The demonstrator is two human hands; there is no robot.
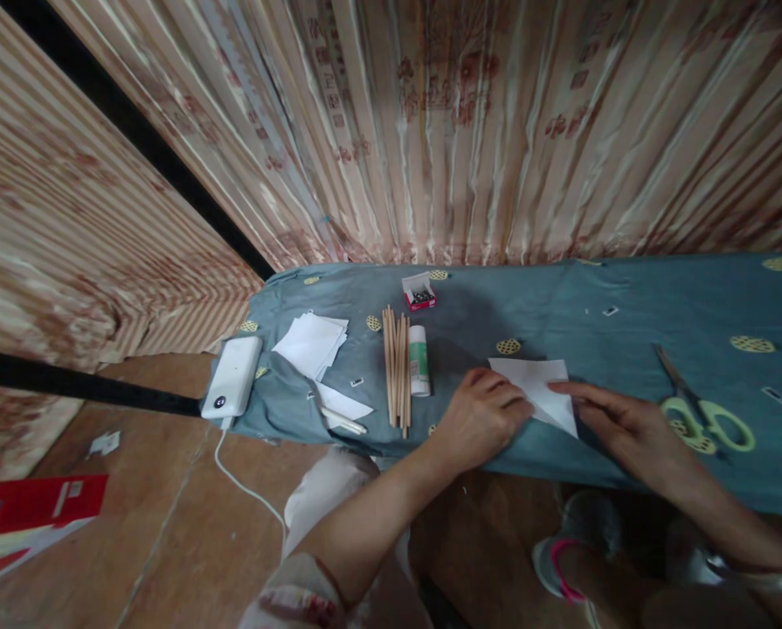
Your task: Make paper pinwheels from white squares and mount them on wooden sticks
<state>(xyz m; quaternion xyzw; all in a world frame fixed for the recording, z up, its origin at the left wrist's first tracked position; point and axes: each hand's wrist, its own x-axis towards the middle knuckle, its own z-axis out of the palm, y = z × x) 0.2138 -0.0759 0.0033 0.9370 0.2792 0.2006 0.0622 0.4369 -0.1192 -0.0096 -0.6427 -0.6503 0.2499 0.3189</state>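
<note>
A small white sheet of paper (540, 383) lies at the table's front, with a diagonal crease or folded edge across its lower part. My left hand (486, 418) holds its left side, fingers curled over the paper. From the right, my right hand (626, 430) grips the sheet near its right edge with the leading fingers; its other fingers are partly hidden. Left of my left hand lies a glue stick (418, 360) with a green and white label, beside a row of several thin wooden sticks (397, 371). Scissors (698, 406) with pale green handles rest beyond my right hand.
A stack of white paper (312, 339) lies on the left, with a cut paper piece (342, 402) and rolled white paper (343, 421) nearby. Behind the sticks stands an open red box (419, 293) of small dark items. A white power bank (233, 377) with a cable sits at the left edge.
</note>
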